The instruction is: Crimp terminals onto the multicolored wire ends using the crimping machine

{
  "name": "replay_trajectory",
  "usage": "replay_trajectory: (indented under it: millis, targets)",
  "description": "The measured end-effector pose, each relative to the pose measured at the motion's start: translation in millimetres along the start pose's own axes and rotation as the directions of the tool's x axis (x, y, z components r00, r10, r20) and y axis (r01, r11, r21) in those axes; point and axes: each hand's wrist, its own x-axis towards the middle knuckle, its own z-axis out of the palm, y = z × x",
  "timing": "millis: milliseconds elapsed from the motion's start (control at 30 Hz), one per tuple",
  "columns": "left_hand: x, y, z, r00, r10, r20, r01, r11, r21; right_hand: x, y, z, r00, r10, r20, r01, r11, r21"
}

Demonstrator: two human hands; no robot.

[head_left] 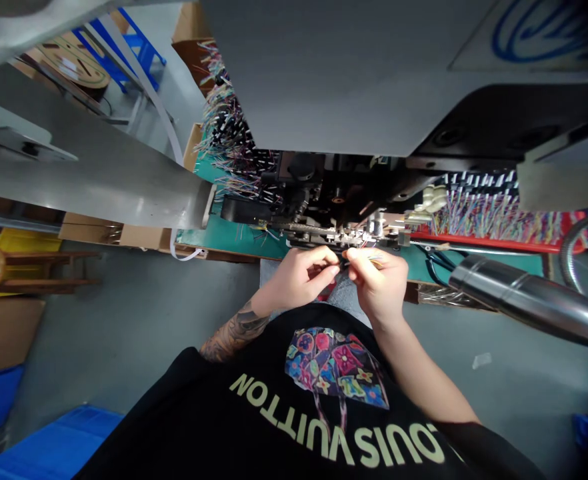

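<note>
Wires, thin and yellowish, were pinched between the thumb and finger of your right hand, just below the machine, at the near edge of the green table. Your left hand was curled narrow just beside it, fingertips near a small dark piece between the hands; whether it gripped that could not be told. To your right, a red tray held a thick row of multicoloured wire bundles with white and black parts. To your left, a heap of similar bundles lay beyond the machine's near parts. A blue box stood low on your left, its contents unclear.
</note>
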Motion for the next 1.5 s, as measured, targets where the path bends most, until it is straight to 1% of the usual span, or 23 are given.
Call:
replay_trajectory:
  millis: [67, 100, 167, 233, 267, 333, 367, 400, 433, 467, 567, 600, 633, 700, 800, 900, 967, 1067, 1133, 1200, 1267, 1300, 1500]
  targets:
    - [-1.5, -2.7, -5.0, 0.996, 0.009, 0.090, -0.004, 0.998, -0.063, -2.5, 3.6, -10.3, 0.998, 0.007, 0.068, -0.006, 1.000, -0.012]
    - [-2.8, -4.8, -6.9, 0.994, 0.010, 0.109, 0.003, 0.993, -0.118, -3.1, 5.0, -15.3, 0.996, 0.008, 0.094, -0.009, 1.000, 0.009]
    - [-6.2, -10.4, -8.8, 0.993, -0.028, 0.111, 0.059, 0.957, -0.282, -3.0, 6.4, -24.6, 0.990, -0.003, 0.144, -0.009, 0.997, 0.080]
    - [-10.1, -16.6, -8.3, 0.993, -0.094, 0.067, 0.115, 0.872, -0.476, -2.0, 5.6, -31.8, 0.968, -0.019, 0.250, -0.006, 0.995, 0.098]
    - [-11.7, -19.3, -7.5, 0.992, -0.120, 0.037, 0.120, 0.824, -0.554, -1.6, 4.4, -34.3, 0.944, -0.019, 0.330, -0.005, 0.997, 0.072]
    - [-13.0, -22.4, -5.2, 0.988, -0.150, -0.038, 0.090, 0.757, -0.647, -2.7, 1.4, -36.2, 0.869, -0.005, 0.494, 0.011, 1.000, -0.008]
    - [-12.7, -22.6, -4.0, 0.984, -0.161, -0.076, 0.070, 0.744, -0.665, -4.2, -0.2, -35.4, 0.834, 0.002, 0.552, 0.026, 0.999, -0.043]
    - [-11.7, -21.9, -2.6, 0.980, -0.172, -0.102, 0.060, 0.739, -0.671, -6.4, -1.5, -33.5, 0.813, 0.002, 0.582, 0.045, 0.997, -0.066]
    - [-10.3, -20.5, -1.3, 0.977, -0.182, -0.116, 0.058, 0.740, -0.670, -9.1, -2.5, -30.7, 0.809, -0.005, 0.587, 0.065, 0.995, -0.081]
    - [-8.7, -18.6, 0.2, 0.973, -0.192, -0.125, 0.061, 0.741, -0.668, -12.0, -3.2, -27.2, 0.821, -0.019, 0.571, 0.089, 0.992, -0.094]
    - [-4.5, -12.7, 4.8, 0.962, -0.241, -0.129, 0.098, 0.744, -0.661, -20.1, -4.1, -15.5, 0.896, -0.094, 0.434, 0.167, 0.977, -0.134]
    - [-3.7, -11.4, 6.3, 0.955, -0.263, -0.137, 0.110, 0.744, -0.659, -22.0, -4.4, -12.3, 0.914, -0.113, 0.390, 0.182, 0.973, -0.143]
    - [-3.2, -10.5, 7.7, 0.949, -0.282, -0.143, 0.122, 0.743, -0.658, -23.3, -4.7, -9.8, 0.926, -0.119, 0.360, 0.182, 0.972, -0.148]
    - [-3.3, -9.9, 9.8, 0.942, -0.303, -0.145, 0.139, 0.745, -0.653, -24.2, -5.2, -6.9, 0.940, -0.089, 0.329, 0.140, 0.981, -0.134]
    - [-4.7, -9.5, 10.6, 0.945, -0.295, -0.137, 0.143, 0.755, -0.640, -22.9, -3.8, -7.4, 0.959, -0.036, 0.282, 0.061, 0.995, -0.079]
    - [-6.6, -7.6, 8.6, 0.950, -0.281, -0.135, 0.134, 0.760, -0.636, -20.2, 0.1, -12.2, 0.967, -0.048, 0.248, 0.053, 0.999, -0.013]
    - [-7.6, -6.2, 6.5, 0.951, -0.268, -0.154, 0.110, 0.760, -0.641, -18.2, 1.8, -17.2, 0.961, -0.040, 0.274, 0.045, 0.999, -0.014]
    - [-8.6, -6.5, 3.8, 0.951, -0.240, -0.197, 0.064, 0.773, -0.631, -15.2, -1.1, -24.1, 0.937, -0.029, 0.348, 0.065, 0.994, -0.091]
    - [-8.9, -8.4, 3.5, 0.955, -0.214, -0.205, 0.047, 0.793, -0.607, -13.4, -6.5, -26.3, 0.925, -0.089, 0.370, 0.148, 0.980, -0.133]
    - [-9.1, -10.6, 4.6, 0.961, -0.194, -0.199, 0.043, 0.811, -0.583, -12.0, -12.7, -25.7, 0.909, -0.192, 0.371, 0.267, 0.950, -0.163]
    - [-9.4, -12.0, 6.5, 0.962, -0.193, -0.196, 0.048, 0.820, -0.571, -11.3, -17.1, -23.5, 0.882, -0.276, 0.381, 0.367, 0.910, -0.192]
    - [-9.7, -12.4, 7.5, 0.961, -0.196, -0.196, 0.052, 0.823, -0.566, -11.2, -18.2, -22.4, 0.871, -0.299, 0.391, 0.399, 0.894, -0.204]
    - [-12.5, -15.0, 13.2, 0.965, -0.172, -0.200, 0.053, 0.869, -0.492, -12.6, -11.6, -19.0, 0.830, -0.338, 0.444, 0.472, 0.850, -0.236]
